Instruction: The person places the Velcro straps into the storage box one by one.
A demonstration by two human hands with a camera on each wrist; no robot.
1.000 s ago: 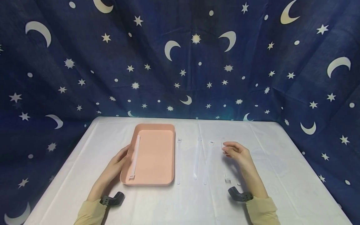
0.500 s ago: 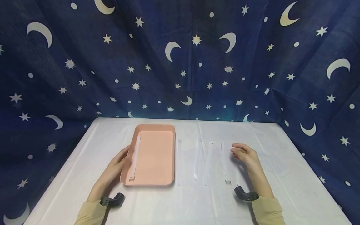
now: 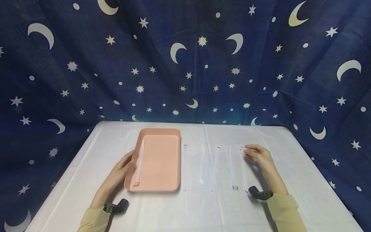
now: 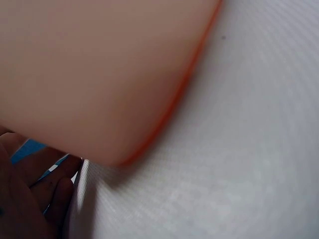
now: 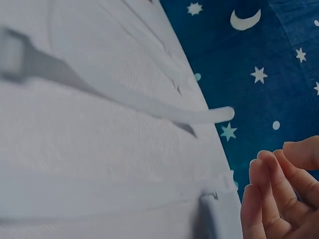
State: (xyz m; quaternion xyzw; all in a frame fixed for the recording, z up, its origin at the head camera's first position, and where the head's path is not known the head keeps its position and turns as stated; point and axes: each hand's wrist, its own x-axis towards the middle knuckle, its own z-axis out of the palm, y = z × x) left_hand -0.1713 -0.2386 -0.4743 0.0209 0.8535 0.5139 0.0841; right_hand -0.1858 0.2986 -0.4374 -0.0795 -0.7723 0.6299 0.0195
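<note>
A shallow pink tray (image 3: pixel 162 161) lies at the left of the table with one white strap (image 3: pixel 140 161) along its left side; the strap has a small buckle-like head. My left hand (image 3: pixel 120 169) rests against the tray's left wall, its fingers at the rim. Several similar straps lie to the right of the tray. My right hand (image 3: pixel 262 158) is just right of the head of the rightmost strap (image 3: pixel 243 169), fingers loosely bent. In the right wrist view nothing shows between its thumb and fingers, and a bowed strap (image 5: pixel 164 109) stands up off the cloth.
Among the straps, one (image 3: pixel 184 167) lies beside the tray, two (image 3: pixel 204 164) are close together at mid-table, and another (image 3: pixel 231 167) has its head toward me. A white cloth covers the table (image 3: pixel 191 212). A dark blue star-and-moon curtain (image 3: pixel 185 64) hangs behind it.
My right hand has moved right, from near the strap with its head toward me to beside the rightmost strap, whose head now shows. The left hand and tray have stayed in place.
</note>
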